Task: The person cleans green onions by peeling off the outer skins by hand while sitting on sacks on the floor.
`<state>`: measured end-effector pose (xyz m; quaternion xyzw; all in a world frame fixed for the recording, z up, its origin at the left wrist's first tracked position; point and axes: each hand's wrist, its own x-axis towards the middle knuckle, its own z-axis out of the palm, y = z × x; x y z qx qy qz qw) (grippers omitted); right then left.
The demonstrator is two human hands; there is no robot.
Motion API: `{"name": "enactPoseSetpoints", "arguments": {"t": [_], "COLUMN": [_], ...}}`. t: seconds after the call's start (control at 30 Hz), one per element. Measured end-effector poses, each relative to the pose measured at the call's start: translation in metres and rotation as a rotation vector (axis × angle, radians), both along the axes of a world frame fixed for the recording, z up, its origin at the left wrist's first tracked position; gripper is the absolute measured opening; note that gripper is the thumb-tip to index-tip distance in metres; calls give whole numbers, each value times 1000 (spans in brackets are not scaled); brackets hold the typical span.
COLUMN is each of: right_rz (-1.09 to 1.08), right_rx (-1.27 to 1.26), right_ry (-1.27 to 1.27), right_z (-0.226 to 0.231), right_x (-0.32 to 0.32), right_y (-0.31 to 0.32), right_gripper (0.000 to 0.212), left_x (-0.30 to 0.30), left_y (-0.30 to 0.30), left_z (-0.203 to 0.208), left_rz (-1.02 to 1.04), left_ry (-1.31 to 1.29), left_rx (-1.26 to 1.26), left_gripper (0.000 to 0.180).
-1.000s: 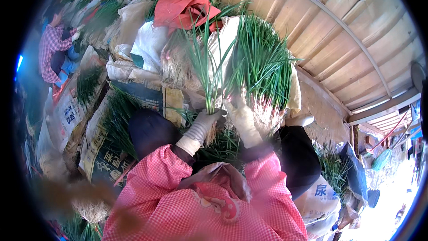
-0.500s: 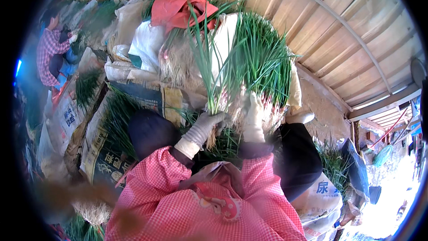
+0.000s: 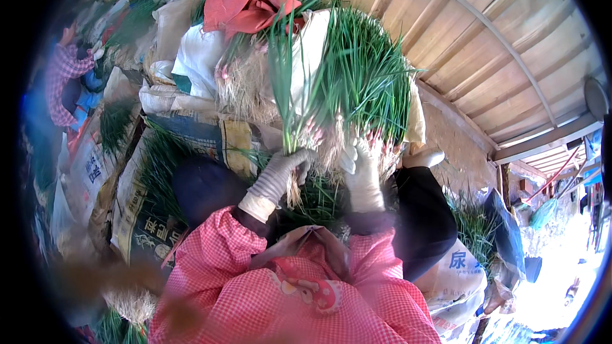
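Observation:
My left hand (image 3: 284,169), in a grey glove with a pale cuff, is closed around a small bunch of green onions (image 3: 288,99). Its leaves stand upright above the fist, and stringy roots hang below. My right hand (image 3: 363,169), in a whitish glove, is at the root end of a large heap of green onions (image 3: 366,73). Its fingers are bent in among the pinkish bulbs and roots; what they grip is hidden. Some loose bulbs with pale roots (image 3: 333,146) show between the two hands. Cut or loose greens (image 3: 312,200) lie below them, between my knees.
A red cloth (image 3: 248,6) and a white sack (image 3: 199,57) lie behind another rooty bundle (image 3: 245,83). Printed sacks (image 3: 150,216) with greens are at left. A co-worker in a checked shirt (image 3: 60,86) sits far left. A ribbed wall (image 3: 484,57) rises at right.
The bunch in my left hand has shifted slightly left and tilted more upright. My right hand has drawn down a little, its fingers more bent. The whole view has shifted slightly.

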<state>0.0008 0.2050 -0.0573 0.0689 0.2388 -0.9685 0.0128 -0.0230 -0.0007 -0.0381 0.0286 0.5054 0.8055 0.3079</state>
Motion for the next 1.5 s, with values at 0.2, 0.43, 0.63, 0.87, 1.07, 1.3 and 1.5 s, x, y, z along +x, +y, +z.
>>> {"name": "enactPoseSetpoints", "arguments": {"t": [0.2,0.43,0.63,0.87,1.07,1.3,1.5], "right_rz": [327,-279,191,177,-265,-41,-406], "right_rx": [2650,2106,1024,1120,1474,792,1927], "right_ry": [247,-111,-73,-11,136,-112,-98], "right_z": [-55,31,78,25,18,45,-14], "right_x": [-3,-78,-36,-24,-22,-11,-42], "right_y": [77,47,8,-26,-46,-33,-60], "right_gripper": [30,22,10,15,15,25,18], "left_x": [-7,1,-3,11,12,9,2], "left_y": [22,9,15,14,-1,18,-12], "left_z": [14,14,-12,5,3,28,-25], "left_rz": [144,20,168,81,-12,-135,42], "left_ry": [-86,-130,-113,-195,-222,-11,255], "left_rx": [59,82,121,-10,88,15,-227], "left_gripper": [31,30,29,25,18,21,34]}}
